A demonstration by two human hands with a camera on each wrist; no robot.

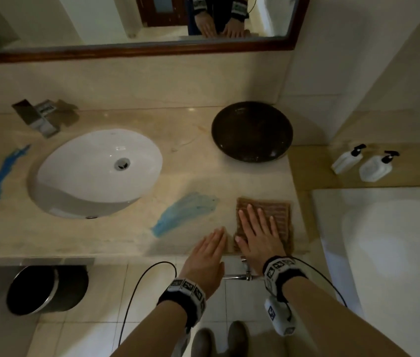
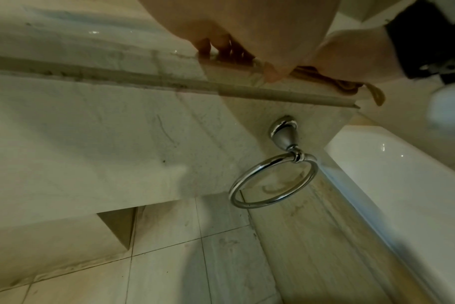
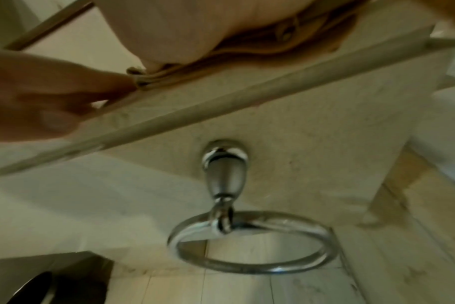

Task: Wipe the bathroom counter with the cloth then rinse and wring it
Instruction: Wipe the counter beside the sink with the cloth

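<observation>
Wipe barely started, judging by the mess left on the counter (image 1: 131,233).

- Bottom centre of the head view: left hand (image 1: 207,256) flat, fingers straight and together, holding nothing. Fingertips at the cloth's left edge; the right wrist view shows them touching its folded corner.
- Just right of it: right hand (image 1: 257,235) flat, fingers spread, palm pressing down on the cloth (image 1: 279,215). Not pinching or gripping it.
- Cloth: brown, folded into a rectangle, lower right of the counter at the front edge. Left wrist view shows a bit of it hanging over the edge above the towel ring (image 2: 273,181).
- Centre of frame: blue smear (image 1: 185,215) left of the cloth, untouched apart from some streaking. Cloth is near it, not on it.
- Far left: second blue smear (image 1: 4,176) on the other side of the sink (image 1: 95,173), intact.
- Upper left: tap (image 1: 40,115); no water visible. Sink bowl looks dry.
- Upper right: black bowl (image 1: 252,131), well clear of both smears.

Left to do, my read: both smears, then rinse at the sink, then wring.
</observation>
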